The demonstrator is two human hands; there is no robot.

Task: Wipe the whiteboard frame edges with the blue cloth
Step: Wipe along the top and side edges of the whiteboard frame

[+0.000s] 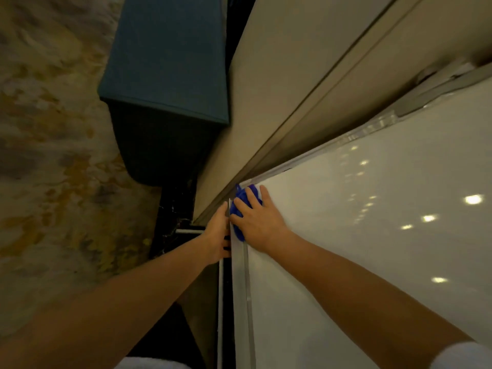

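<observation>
Head view looking steeply down along a whiteboard (372,249), image tilted and a bit blurred. Right hand (259,223) is lying flat, fingers (250,198) spread, pressing a blue cloth (237,209) against the board's corner; cloth is bunching out from under the palm and fingers, sitting on the silver frame edge (241,275) and the white surface right next to it. Not a closed grip, the hand is pressing down open on the cloth. Left hand (217,235) is wrapping around the outer side of the same frame edge, just beside the right hand, thumb side touching the frame; fingers are curling behind the edge so full grip is partly hidden. The two hands are sitting close together, separated only by the thin frame strip.

Ceiling lights are reflecting as bright spots on the glossy board. Second frame edge (332,147) is running off up and to the right from the corner. Beige wall panels (292,75) are showing behind the board. A teal box-shaped seat (165,62) is standing near the wall on patterned carpet (48,155). White sleeve (463,356) is showing at the right arm, bottom corner.
</observation>
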